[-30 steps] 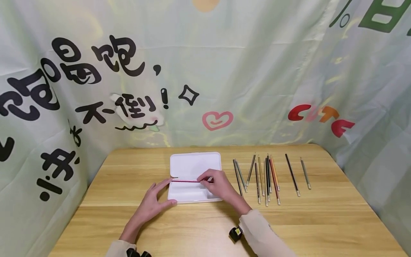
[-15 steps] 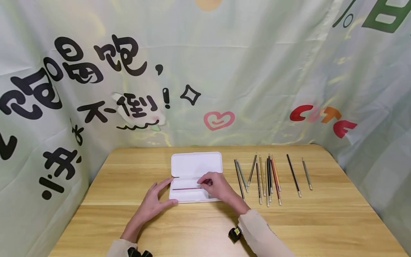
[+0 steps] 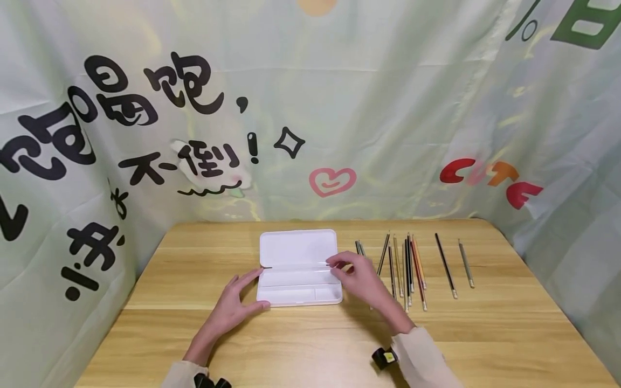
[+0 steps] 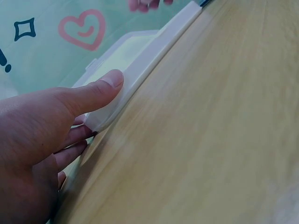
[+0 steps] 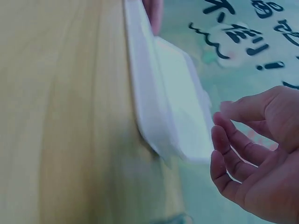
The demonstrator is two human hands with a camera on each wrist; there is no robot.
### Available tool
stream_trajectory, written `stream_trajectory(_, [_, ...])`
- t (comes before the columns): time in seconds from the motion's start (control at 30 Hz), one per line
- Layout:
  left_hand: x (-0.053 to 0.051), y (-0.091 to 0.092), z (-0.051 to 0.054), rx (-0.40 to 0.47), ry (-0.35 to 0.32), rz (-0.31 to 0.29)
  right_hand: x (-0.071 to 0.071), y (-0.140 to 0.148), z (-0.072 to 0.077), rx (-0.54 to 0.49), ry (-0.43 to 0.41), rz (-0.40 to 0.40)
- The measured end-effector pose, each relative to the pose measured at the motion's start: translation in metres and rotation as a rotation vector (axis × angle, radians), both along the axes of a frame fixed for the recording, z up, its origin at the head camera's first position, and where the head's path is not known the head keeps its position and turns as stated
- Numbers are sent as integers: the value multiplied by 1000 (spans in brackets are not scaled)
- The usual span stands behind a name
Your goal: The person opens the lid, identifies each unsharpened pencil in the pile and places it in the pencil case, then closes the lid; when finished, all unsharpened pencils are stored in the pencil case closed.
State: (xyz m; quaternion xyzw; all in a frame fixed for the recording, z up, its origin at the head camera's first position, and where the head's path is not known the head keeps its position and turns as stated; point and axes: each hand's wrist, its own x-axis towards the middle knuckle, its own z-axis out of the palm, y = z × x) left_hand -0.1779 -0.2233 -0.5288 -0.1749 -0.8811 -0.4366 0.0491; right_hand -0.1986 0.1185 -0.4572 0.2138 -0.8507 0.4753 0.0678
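Note:
A white case (image 3: pixel 298 248) lies with its lid raised on the table. My left hand (image 3: pixel 230 304) grips its left end, thumb on the front wall and fingers at the side, as the left wrist view shows of the hand (image 4: pixel 51 130) and case (image 4: pixel 140 60). Over the case's right edge, by the hinge, is my right hand (image 3: pixel 361 277); in the right wrist view the hand (image 5: pixel 261 154) has loosely bent fingers and holds nothing. A thin line runs along the case's inner divider; whether it is the red pencil I cannot tell.
Several pencils lie right of the case, among them a black one (image 3: pixel 446 265), a grey one (image 3: pixel 466 264) and an orange one (image 3: pixel 419 264). My right forearm reaches over the table beside them. A printed cloth (image 3: pixel 388 108) hangs behind the wooden table (image 3: pixel 301 345).
The red pencil left my right hand and dropped into the front part of the case. My right hand then moved right, to the case's right edge. My left hand stayed in place.

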Motion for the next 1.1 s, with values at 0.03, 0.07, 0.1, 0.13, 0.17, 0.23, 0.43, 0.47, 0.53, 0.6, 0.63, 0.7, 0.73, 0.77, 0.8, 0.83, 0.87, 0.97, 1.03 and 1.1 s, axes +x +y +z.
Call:
stream_trajectory(0.03, [0,0,0,1,0,1,1,6,2,-7,14,-16])
stream_trajectory(0.07, [0,0,1,3,0,1,2,13,3,-16,23,-27])
stream_trajectory(0.1, [0,0,1,4,0,1,3,21,5,-21,36,-43])
stream_trajectory(0.13, [0,0,1,3,2,-1,4,28,7,-17,50,-66])
stream_trajectory(0.17, [0,0,1,2,3,-2,5,36,9,-18,62,-85])
stream_trajectory(0.23, [0,1,1,1,3,0,6,51,12,-3,85,-120])
stream_trajectory(0.43, [0,2,0,-7,13,-4,6,99,18,69,126,-205])
stream_trajectory(0.47, [0,2,0,-6,12,-6,5,107,18,76,140,-223])
stream_trajectory(0.53, [1,2,0,-1,10,-3,5,120,18,84,164,-264])
stream_trajectory(0.6, [1,2,0,3,11,-1,4,132,18,73,177,-302])
stream_trajectory(0.63, [1,2,0,4,8,0,3,138,17,66,176,-323])
stream_trajectory(0.7, [1,1,-1,0,9,3,3,148,16,51,164,-358])
stream_trajectory(0.73, [1,1,-1,-3,11,1,3,153,14,48,157,-378])
stream_trajectory(0.77, [0,1,-1,-5,11,1,4,157,13,44,149,-399])
stream_trajectory(0.8, [0,1,-1,-7,13,-1,4,162,12,44,142,-421])
stream_trajectory(0.83, [0,1,-1,-9,15,-1,5,166,10,49,137,-442])
stream_trajectory(0.87, [0,1,-1,-11,17,-3,5,170,9,57,131,-464])
stream_trajectory(0.97, [0,1,-1,-8,20,-5,6,183,4,85,111,-528])
stream_trajectory(1.03, [1,1,0,-5,21,-7,6,191,0,107,86,-561])
stream_trajectory(1.1, [1,1,0,-1,20,-7,5,198,-5,128,53,-580])
